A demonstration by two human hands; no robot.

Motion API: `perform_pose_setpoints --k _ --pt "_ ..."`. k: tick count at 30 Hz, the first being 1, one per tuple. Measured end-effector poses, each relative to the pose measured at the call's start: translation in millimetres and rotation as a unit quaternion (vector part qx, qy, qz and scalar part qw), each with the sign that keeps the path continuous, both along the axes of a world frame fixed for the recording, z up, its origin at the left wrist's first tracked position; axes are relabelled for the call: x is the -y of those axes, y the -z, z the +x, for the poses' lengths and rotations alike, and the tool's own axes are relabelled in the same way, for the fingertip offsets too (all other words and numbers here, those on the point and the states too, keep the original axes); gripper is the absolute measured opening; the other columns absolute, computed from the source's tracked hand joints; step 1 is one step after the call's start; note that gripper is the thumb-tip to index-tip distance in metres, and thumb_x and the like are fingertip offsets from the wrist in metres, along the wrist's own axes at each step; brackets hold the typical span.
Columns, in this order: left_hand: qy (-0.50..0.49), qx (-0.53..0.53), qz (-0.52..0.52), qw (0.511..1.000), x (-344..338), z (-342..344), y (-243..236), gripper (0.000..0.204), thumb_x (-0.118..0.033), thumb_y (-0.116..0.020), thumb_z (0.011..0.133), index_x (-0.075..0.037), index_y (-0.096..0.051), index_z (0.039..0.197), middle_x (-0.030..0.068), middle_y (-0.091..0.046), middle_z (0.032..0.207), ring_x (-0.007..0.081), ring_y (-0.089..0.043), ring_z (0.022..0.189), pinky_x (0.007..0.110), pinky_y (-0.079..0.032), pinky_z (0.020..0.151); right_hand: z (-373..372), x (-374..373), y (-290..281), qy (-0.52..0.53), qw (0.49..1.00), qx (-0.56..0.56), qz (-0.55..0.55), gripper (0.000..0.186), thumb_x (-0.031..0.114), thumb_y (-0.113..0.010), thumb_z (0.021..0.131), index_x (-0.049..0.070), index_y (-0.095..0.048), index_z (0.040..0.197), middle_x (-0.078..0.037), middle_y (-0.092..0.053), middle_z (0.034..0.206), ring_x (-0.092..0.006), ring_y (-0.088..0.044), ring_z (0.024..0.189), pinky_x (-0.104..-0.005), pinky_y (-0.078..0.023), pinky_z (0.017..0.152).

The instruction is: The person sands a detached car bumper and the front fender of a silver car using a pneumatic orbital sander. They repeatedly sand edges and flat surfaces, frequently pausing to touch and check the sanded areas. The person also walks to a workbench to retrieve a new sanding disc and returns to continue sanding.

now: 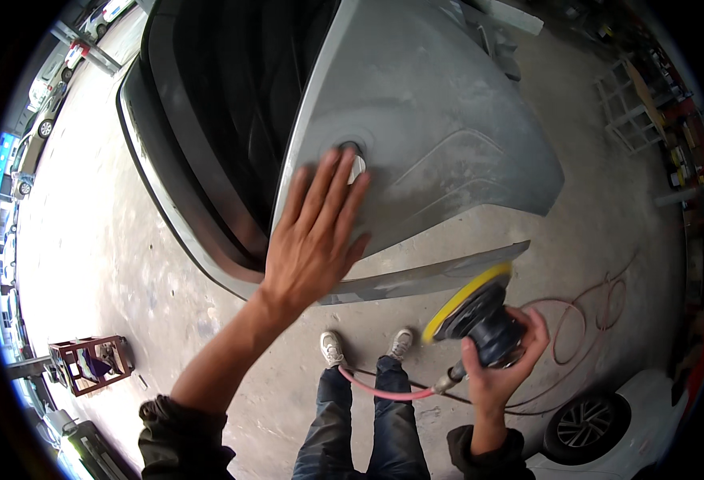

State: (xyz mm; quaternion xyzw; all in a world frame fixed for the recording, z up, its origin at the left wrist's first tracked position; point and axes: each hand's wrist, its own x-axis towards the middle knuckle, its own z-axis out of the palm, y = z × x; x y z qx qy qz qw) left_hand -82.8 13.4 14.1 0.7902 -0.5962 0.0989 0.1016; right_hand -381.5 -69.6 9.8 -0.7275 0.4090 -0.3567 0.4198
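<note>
My left hand (310, 232) lies with fingers stretched out on a grey car panel (416, 96), its fingertips over a small round opening with a pale inside (356, 166). The panel has dull, patchy sanded areas and a creased lower part. Left of it is a dark recessed body section (200, 96), and a grey strip (424, 276) runs below. My right hand (502, 360) grips a black round sander (484, 320), held off the panel to the lower right, its yellow-edged pad tilted. A pink air hose (384, 394) runs from the sander's fitting.
My shoes (332, 348) are on the concrete floor below. Coiled hose (576, 328) lies at right, near a white car's wheel (584, 428). A small cart (88, 366) stands at lower left, parked cars (45, 120) at far left, a wooden rack (632, 104) and shelving at right.
</note>
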Motion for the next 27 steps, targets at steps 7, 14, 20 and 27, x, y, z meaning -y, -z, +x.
perform_pose_setpoints --k 7,14,20,27 --pt "0.031 0.051 -0.008 0.998 31 -13 7 0.085 -0.039 -0.076 0.088 -0.001 -0.040 0.156 0.0168 -0.027 0.169 0.0289 -0.020 0.159 0.044 -0.018 0.130 -11 -17 8 -0.075 0.997 -0.003 0.003 0.088 0.013 -0.086 0.071 0.003 -0.036 0.143 -0.017 -0.053 0.130 -0.0237 -0.052 0.116 -0.0390 -0.044 0.100" --pt "0.047 -0.007 0.004 0.999 -32 -30 23 0.068 -0.026 -0.073 0.089 -0.004 -0.052 0.149 0.0160 -0.031 0.167 0.0283 -0.024 0.158 0.047 -0.022 0.129 53 34 -23 -0.106 0.984 -0.009 -0.142 0.068 0.002 -0.087 0.068 0.004 -0.053 0.126 -0.016 -0.062 0.124 -0.0324 -0.066 0.110 -0.0401 -0.054 0.093" --pt "-0.178 0.073 -0.299 0.935 -63 34 -15 0.096 -0.010 -0.086 0.076 -0.005 -0.034 0.157 0.0271 -0.024 0.164 0.0438 -0.024 0.153 0.055 -0.024 0.123 135 57 -46 -0.131 0.964 -0.066 -0.224 0.067 0.006 -0.086 0.072 0.007 -0.050 0.128 -0.014 -0.057 0.128 -0.0307 -0.070 0.089 -0.0394 -0.057 0.066" --pt "-0.306 -0.315 -0.346 0.829 -64 79 -61 0.102 -0.040 -0.090 0.075 -0.003 -0.040 0.155 0.0256 -0.065 0.131 0.0383 -0.067 0.115 0.045 -0.055 0.099 161 48 -41 -0.149 0.964 -0.103 -0.196 0.064 0.007 -0.083 0.079 0.006 -0.041 0.126 -0.019 -0.048 0.127 -0.0433 -0.063 0.105 -0.0474 -0.056 0.080"
